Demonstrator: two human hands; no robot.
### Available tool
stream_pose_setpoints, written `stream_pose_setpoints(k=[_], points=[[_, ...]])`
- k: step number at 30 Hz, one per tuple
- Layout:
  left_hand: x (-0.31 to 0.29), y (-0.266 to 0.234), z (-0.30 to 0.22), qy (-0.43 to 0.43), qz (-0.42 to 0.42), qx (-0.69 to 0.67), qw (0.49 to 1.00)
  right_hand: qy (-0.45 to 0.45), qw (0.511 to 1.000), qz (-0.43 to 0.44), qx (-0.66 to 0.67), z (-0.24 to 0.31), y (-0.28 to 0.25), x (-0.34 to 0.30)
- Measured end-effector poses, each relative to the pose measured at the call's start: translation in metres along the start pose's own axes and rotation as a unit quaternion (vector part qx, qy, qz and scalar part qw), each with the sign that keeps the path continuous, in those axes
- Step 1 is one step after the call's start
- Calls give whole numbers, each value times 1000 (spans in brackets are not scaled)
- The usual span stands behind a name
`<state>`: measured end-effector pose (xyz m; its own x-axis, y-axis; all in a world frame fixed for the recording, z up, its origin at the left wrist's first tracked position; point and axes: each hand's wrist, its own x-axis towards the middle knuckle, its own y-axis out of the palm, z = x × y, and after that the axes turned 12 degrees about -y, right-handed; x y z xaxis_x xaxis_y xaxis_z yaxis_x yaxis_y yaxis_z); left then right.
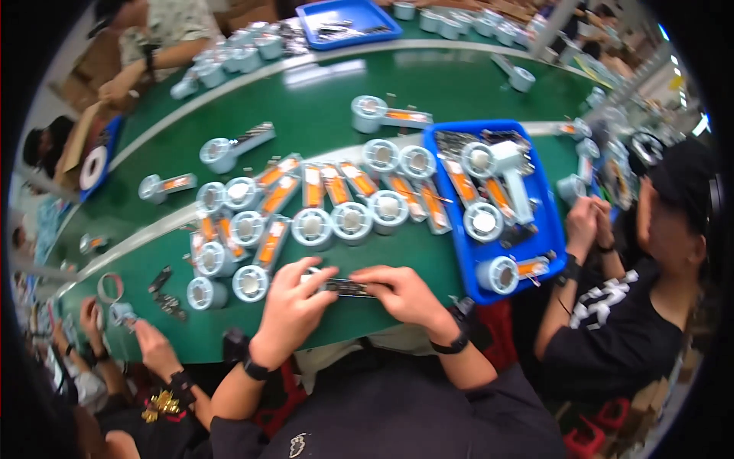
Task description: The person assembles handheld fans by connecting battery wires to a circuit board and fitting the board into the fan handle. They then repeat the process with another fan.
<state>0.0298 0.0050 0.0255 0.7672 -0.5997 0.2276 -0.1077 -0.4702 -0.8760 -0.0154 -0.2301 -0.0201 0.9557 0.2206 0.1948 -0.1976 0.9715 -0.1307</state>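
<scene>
Pale-blue housing (310,273) over green table (413,254), clasped at round end by curled left hand (294,304), pinched opposite by right hand (403,297). Looks light, stiff, fragile along dark strip (349,288); best held by rims.

round shells (351,222) — smooth matt plastic | tray (544,229) glossy plastic | far tabletop (451,80) — smooth, shiny | shirt (397,405) matt cloth

Black shirt (650,336), person at right: white print (606,300), illegible.
Wearer's dark shirt (397,405): small pale mark (297,445), illegible.
Other lettering: none readable.
</scene>
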Motion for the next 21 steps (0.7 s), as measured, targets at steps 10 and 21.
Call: stream_pose_setpoints(k=[10, 21], points=[[-23, 23, -2, -13, -120, 6, 993, -75, 988, -108, 85, -10, 2, -16], [8, -27, -16, 50, -167, 76, 982, -122, 981, -109, 106, -11, 8, -16]])
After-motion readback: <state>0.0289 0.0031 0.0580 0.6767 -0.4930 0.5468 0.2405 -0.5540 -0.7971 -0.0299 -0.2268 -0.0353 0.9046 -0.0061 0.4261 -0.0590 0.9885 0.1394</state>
